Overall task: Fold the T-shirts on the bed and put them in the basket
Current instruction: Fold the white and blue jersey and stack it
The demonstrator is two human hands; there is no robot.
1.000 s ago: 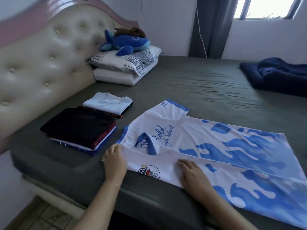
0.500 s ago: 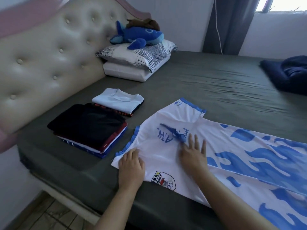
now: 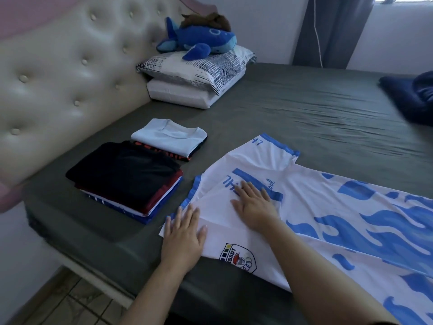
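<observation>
Nearest the camera, both forearms reach in over the edge of the bed (image 3: 293, 106), which is covered with a grey sheet. The left hand (image 3: 184, 235) lies flat on the near corner of a white T-shirt with blue flame print (image 3: 328, 214), its fingers (image 3: 187, 213) straight and spread, gripping nothing. Just beyond it, the right hand (image 3: 254, 202) presses palm-down on the shirt's chest, fingers likewise straight and slightly fanned, covering part of the blue lettering. The shirt is spread on the near part of the mattress, collar end toward the left, its body running off to the right; a crest badge (image 3: 237, 258) shows near the bed's edge between the two arms. To the left of the shirt, a little farther in, sits a stack of folded dark garments (image 3: 124, 174), and just behind it a smaller pile topped by a folded pale blue T-shirt (image 3: 169, 137). Farther back, by the tufted headboard (image 3: 58, 73), two pillows (image 3: 194, 76) are stacked with a blue plush whale (image 3: 199, 41) on top. At the far right edge lies a dark blue blanket (image 3: 410, 99), before a curtain (image 3: 335, 29).
</observation>
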